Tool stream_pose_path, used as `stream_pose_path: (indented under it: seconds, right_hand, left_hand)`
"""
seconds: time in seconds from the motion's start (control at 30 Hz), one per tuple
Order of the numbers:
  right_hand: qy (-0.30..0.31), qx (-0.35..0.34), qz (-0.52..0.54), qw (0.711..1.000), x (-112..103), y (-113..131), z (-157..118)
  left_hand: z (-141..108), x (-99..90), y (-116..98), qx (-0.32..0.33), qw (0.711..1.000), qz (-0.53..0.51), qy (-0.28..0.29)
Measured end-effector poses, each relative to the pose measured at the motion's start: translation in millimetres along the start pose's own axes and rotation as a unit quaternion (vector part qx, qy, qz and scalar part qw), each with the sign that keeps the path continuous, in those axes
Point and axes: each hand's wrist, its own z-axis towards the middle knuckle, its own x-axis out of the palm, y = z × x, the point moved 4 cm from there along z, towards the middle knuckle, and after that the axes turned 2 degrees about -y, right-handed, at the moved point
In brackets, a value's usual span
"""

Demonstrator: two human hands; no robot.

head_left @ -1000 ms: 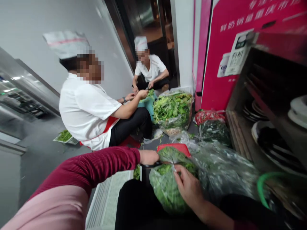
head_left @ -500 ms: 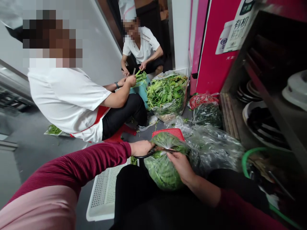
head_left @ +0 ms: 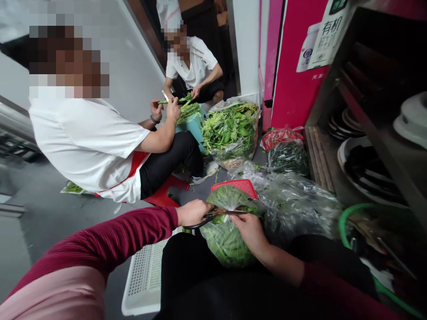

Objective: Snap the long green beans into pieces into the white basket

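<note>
Between my knees stands a clear plastic bag (head_left: 227, 246) stuffed with leafy greens. My left hand (head_left: 194, 212) is closed round the black handles of a pair of scissors (head_left: 200, 223). Their brownish blades lie across the gathered upper part of the bag. At the blade tips my right hand (head_left: 251, 229) is closed, thumb and fingers pinching the gathered plastic; its exact hold is partly hidden. A red container (head_left: 245, 184) shows its rim just behind the bag.
Two people in white shirts crouch ahead; the nearer person (head_left: 90, 133) holds a green stalk. Around are a large bag of greens (head_left: 233, 133), bagged red peppers (head_left: 282, 138), a white basket (head_left: 142, 271), a green-rimmed basket (head_left: 343, 224) and a shelf with plates (head_left: 363, 171).
The scissors and my left hand have shifted slightly, with the blades across the bag's neck. The nearer person's hands have moved left and up with a stalk.
</note>
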Motion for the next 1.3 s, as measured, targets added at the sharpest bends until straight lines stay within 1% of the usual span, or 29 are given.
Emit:
stream_pose_path:
  seconds: [0.07, 0.1, 0.17, 0.27, 0.33, 0.37, 0.4, 0.43, 0.5, 0.57, 0.63, 0.7, 0.77, 0.8, 0.83, 0.9, 1.0, 1.1, 1.2, 1.3]
  right_hand:
    - [0.007, -0.01, -0.06, 0.998, -4.4, 3.2, 2.2]
    - [0.008, -0.025, -0.095, 0.995, -7.2, 6.3, 3.6]
    - [0.015, -0.079, -0.156, 0.984, -12.0, 15.3, 6.8]
    - [0.045, -0.164, -0.2, 0.965, -14.8, 28.6, 13.2]
    - [0.071, -0.2, -0.21, 0.954, -13.9, 34.0, 18.7]
    - [0.082, -0.215, -0.215, 0.949, -13.0, 35.8, 21.6]
    - [0.09, -0.23, -0.22, 0.944, -12.0, 37.1, 24.4]
    - [0.096, -0.241, -0.224, 0.939, -10.9, 37.9, 27.0]
    - [0.104, -0.256, -0.236, 0.932, -8.7, 38.3, 31.0]
    - [0.114, -0.26, -0.25, 0.926, -6.4, 37.7, 33.0]
    - [0.118, -0.257, -0.258, 0.924, -5.1, 36.6, 33.7]
    - [0.118, -0.255, -0.261, 0.924, -5.1, 35.2, 33.7]
    - [0.126, -0.259, -0.258, 0.922, -5.4, 33.5, 33.1]
    - [0.132, -0.264, -0.258, 0.92, -5.6, 32.6, 32.6]
    - [0.135, -0.269, -0.259, 0.918, -6.1, 31.7, 31.8]
    - [0.127, -0.279, -0.267, 0.914, -7.7, 30.5, 29.8]
    - [0.093, -0.297, -0.287, 0.906, -9.7, 30.2, 24.6]
    - [0.064, -0.326, -0.313, 0.89, -7.1, 31.5, 17.1]
    - [0.035, -0.344, -0.346, 0.872, -1.9, 32.1, 10.4]
    - [0.016, -0.346, -0.359, 0.866, 2.2, 32.0, 6.7]
  left_hand:
    - [-7.0, 2.4, -2.9, -0.006, 0.999, -0.051, -0.018]
    - [-11.1, 3.9, -5.1, -0.012, 0.996, -0.082, -0.026]
    - [-19.9, 7.2, -12.1, -0.022, 0.988, -0.147, -0.051]
    - [-31.2, 15.2, -28.2, -0.031, 0.963, -0.248, -0.1]
    - [-34.2, 25.9, -38.9, -0.063, 0.936, -0.328, -0.108]
    - [-34.0, 33.0, -43.3, -0.093, 0.916, -0.376, -0.102]
    - [-32.9, 40.4, -47.0, -0.13, 0.89, -0.426, -0.093]
    - [-31.3, 47.4, -50.2, -0.169, 0.858, -0.478, -0.086]
    - [-27.4, 58.1, -55.5, -0.238, 0.779, -0.575, -0.08]
    - [-24.7, 63.3, -60.4, -0.278, 0.705, -0.649, -0.072]
    - [-25.1, 63.9, -65.6, -0.289, 0.65, -0.701, -0.056]
    - [-29.1, 63.2, -71.0, -0.291, 0.607, -0.739, -0.038]
    - [-34.1, 61.6, -76.6, -0.272, 0.572, -0.772, -0.045]
    - [-36.3, 61.0, -79.3, -0.256, 0.561, -0.785, -0.058]
    - [-38.1, 60.8, -81.9, -0.241, 0.555, -0.793, -0.072]
    - [-40.8, 63.1, -87.0, -0.223, 0.559, -0.792, -0.1]
    - [-42.1, 70.5, -93.9, -0.225, 0.58, -0.772, -0.131]
    - [-39.8, 75.7, -97.7, -0.234, 0.6, -0.748, -0.162]
    - [-33.9, 75.2, -96.0, -0.248, 0.625, -0.716, -0.186]
    - [-26.0, 70.4, -92.3, -0.245, 0.653, -0.69, -0.191]
